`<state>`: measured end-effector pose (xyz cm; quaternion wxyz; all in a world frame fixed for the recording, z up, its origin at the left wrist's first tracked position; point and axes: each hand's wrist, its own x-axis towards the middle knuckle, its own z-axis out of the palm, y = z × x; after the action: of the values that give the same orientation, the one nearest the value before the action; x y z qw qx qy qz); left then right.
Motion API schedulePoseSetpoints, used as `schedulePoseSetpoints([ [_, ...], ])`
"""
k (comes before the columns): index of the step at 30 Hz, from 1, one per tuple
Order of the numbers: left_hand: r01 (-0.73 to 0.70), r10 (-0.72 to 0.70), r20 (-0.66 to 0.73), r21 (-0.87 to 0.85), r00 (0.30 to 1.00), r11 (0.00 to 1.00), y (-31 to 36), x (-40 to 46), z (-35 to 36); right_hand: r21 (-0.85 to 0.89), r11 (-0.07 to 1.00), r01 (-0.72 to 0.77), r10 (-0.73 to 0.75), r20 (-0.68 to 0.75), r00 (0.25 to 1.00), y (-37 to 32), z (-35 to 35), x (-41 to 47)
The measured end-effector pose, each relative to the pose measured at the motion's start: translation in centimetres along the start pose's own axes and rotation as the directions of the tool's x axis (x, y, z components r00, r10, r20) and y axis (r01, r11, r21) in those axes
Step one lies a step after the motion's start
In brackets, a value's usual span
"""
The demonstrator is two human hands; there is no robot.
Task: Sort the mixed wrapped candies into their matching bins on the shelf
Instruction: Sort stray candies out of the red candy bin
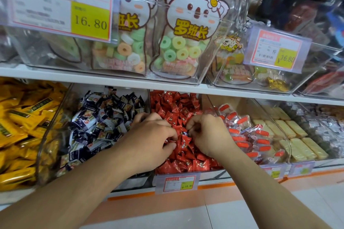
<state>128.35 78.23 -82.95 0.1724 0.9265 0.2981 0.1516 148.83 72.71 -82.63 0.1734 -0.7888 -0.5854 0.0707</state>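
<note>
Lower shelf, middle bin (189, 170): red candies (175, 109), heaped. Both hands are in this bin. Left hand (154, 132): fingers curled into the red heap, thumb and fingertips closed on red wrappers. Right hand (206, 134): fingers bent, tips pinching a small dark-wrapped candy (186, 132) lying among the red ones, between the two hands.

Bin just left: dark candies (104, 117), navy and white wrappers. Far left: yellow packs (22, 121). Bin just right: clear packs with orange labels (247, 132); beyond these, pale bars (294, 132).

Upper shelf: clear bins holding bags of ring sweets (178, 50). Price tag (176, 183) on the red bin's near face.
</note>
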Motion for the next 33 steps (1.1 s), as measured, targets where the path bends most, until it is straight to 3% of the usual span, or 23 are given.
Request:
schedulePoseSetpoints([
  [5,0.015,-0.015,-0.007,-0.014,1.0,1.0,0.2,0.0,-0.2,0.124,0.992,0.034,-0.018,-0.127,0.992,-0.4,-1.3,-0.7],
  [10,0.042,-0.048,-0.078,-0.08,0.996,0.996,1.0,-0.2,-0.8,0.309,0.951,-0.017,0.074,-0.174,0.982,-1.0,-3.2,-1.8],
  [12,0.095,-0.115,-0.145,-0.137,0.983,0.986,1.5,-0.3,-1.5,0.495,0.868,-0.033,0.109,-0.124,0.986,-1.7,-3.8,-2.3],
  [14,0.114,-0.154,-0.188,-0.21,0.97,0.971,1.8,-0.4,-2.3,0.696,0.717,-0.029,0.079,-0.039,0.996,-3.1,-4.2,-3.0],
  [16,0.077,-0.147,-0.225,-0.291,0.963,0.953,1.9,-0.7,-2.9,0.801,0.598,-0.021,0.024,0.008,1.0,-4.2,-4.5,-3.4],
  [18,0.118,-0.189,-0.233,-0.287,0.954,0.951,1.7,-1.2,-4.1,0.831,0.555,-0.015,-0.006,0.023,1.0,-4.7,-4.8,-3.4],
  [20,0.205,-0.265,-0.264,-0.235,0.927,0.95,1.0,-1.9,-5.4,0.769,0.64,-0.003,0.017,-0.01,1.0,-4.1,-4.8,-3.3],
  [22,0.292,-0.315,-0.276,-0.123,0.908,0.948,0.1,-2.6,-6.5,0.584,0.812,0.004,0.025,-0.041,0.999,-2.9,-4.5,-3.0],
  [25,0.32,-0.315,-0.265,-0.024,0.912,0.947,-0.3,-3.0,-6.5,0.281,0.959,-0.023,-0.027,0.174,0.984,-1.8,-4.1,-3.5],
  [28,0.204,-0.212,-0.217,-0.059,0.953,0.977,0.5,-2.6,-5.3,0.054,0.995,0.08,-0.094,0.355,0.93,-2.0,-3.4,-4.0],
  [33,0.087,-0.088,-0.026,-0.018,0.996,0.996,0.9,-1.5,-2.8,0.025,0.989,0.146,-0.147,0.313,0.938,-2.3,-1.8,-3.5],
])
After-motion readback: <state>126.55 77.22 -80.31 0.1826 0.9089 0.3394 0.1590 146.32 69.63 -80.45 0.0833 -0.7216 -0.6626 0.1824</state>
